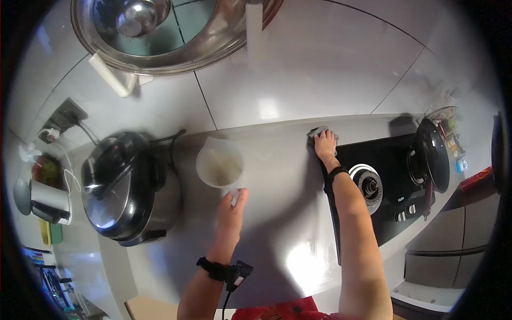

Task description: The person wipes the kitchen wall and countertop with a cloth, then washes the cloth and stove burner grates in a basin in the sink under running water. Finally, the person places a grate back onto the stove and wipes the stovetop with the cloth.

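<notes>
My left hand (232,213) is closed round the handle of a translucent plastic measuring jug (218,162) at the middle left of the counter. Something pale shows inside the jug; I cannot tell what it is. Further right, my right hand (325,144) presses a crumpled grey cloth (313,133) onto the counter, just by the back left corner of the black gas stove (394,160). Its fingers are bent over the cloth and hide part of it.
A black pressure cooker (125,186) stands left of the jug, its cord (173,149) lying behind. On the stove are a burner (369,186) and a black wok (433,154). A white kettle (50,202) is far left. Above, a steel lid (160,58) hangs at the tiled wall.
</notes>
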A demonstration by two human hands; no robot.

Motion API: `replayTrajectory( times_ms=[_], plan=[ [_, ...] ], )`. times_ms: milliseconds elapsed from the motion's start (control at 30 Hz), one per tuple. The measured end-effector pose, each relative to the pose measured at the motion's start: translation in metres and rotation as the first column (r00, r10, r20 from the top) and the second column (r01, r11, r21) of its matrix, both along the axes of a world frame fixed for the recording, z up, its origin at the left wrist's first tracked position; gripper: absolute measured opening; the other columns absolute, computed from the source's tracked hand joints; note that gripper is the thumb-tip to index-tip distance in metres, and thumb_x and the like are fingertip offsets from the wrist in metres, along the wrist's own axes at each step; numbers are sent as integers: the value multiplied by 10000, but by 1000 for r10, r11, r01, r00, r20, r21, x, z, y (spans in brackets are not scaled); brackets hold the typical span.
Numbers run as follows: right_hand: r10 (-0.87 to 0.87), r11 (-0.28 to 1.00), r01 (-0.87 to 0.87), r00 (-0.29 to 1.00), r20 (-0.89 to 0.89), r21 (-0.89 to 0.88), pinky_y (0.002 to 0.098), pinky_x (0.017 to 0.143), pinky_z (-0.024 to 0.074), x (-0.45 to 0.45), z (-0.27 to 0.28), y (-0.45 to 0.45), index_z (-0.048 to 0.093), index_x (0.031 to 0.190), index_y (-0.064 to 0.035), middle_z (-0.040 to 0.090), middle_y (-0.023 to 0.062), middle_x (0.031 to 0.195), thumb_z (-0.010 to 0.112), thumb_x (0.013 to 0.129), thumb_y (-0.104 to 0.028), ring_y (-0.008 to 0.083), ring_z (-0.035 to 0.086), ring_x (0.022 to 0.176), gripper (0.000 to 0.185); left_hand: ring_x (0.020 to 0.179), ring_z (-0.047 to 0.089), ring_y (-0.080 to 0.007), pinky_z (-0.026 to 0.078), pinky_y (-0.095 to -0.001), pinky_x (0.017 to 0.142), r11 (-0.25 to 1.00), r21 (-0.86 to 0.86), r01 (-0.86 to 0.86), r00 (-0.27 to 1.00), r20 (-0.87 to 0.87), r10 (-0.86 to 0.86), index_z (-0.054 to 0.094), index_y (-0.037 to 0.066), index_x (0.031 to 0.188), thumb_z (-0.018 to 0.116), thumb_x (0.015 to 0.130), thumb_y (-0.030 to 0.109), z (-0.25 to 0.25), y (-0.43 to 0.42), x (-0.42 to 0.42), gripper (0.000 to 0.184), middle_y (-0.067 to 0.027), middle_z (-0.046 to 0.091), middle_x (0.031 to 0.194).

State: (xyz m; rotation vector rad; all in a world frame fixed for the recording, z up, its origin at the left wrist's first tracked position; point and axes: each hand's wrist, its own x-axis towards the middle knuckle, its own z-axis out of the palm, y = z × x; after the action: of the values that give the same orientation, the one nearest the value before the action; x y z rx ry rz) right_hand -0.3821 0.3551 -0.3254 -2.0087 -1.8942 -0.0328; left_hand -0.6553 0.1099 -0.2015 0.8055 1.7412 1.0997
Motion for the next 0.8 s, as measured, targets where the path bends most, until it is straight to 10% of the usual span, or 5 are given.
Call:
replayTrajectory(
  times_ms=[100,200,333,533,800],
  plan=[
    [-171,984,165,981,89,68,430,985,292,-17,-23,13,509,1137,-16,460,169,1194,462,869,-313,323,363,1167,403,628,319,-117,312,-288,560,997,16,-80,992,97,78,507,-7,779,554,852,365,-1,0,0,381,-17,358,642],
    [271,907,-101,883,382,-408,433,1012,261,-41,-13,5,459,1195,-4,384,152,1296,456,873,-331,319,317,1227,459,610,283,-93,293,-283,527,998,57,36,999,13,-37,495,-2,742,538,873,318,23,-34,-17,349,-9,316,613],
    [134,967,-150,987,-89,-207,464,1060,150,-139,7,-61,316,1322,-32,270,133,1398,392,902,-341,300,201,1307,527,591,350,-82,326,-271,515,983,-31,180,978,-103,-183,560,-1,815,545,877,239,47,-129,-54,248,-1,388,614],
    [399,844,-466,877,-268,-267,506,1059,101,-244,13,-87,284,1341,-35,233,130,1410,379,908,-357,292,153,1320,547,908,561,-202,455,-321,765,878,-403,259,911,-199,-360,538,3,1143,544,871,168,93,-250,-86,318,-151,569,1119],
    [555,771,-593,804,-212,-232,524,1042,135,-307,21,-107,333,1326,-88,271,95,1399,395,901,-348,281,189,1309,502,986,523,-191,430,-328,824,906,-415,78,995,93,-43,514,-69,1150,519,901,228,106,-280,-83,388,-165,589,1091]
  ],
)
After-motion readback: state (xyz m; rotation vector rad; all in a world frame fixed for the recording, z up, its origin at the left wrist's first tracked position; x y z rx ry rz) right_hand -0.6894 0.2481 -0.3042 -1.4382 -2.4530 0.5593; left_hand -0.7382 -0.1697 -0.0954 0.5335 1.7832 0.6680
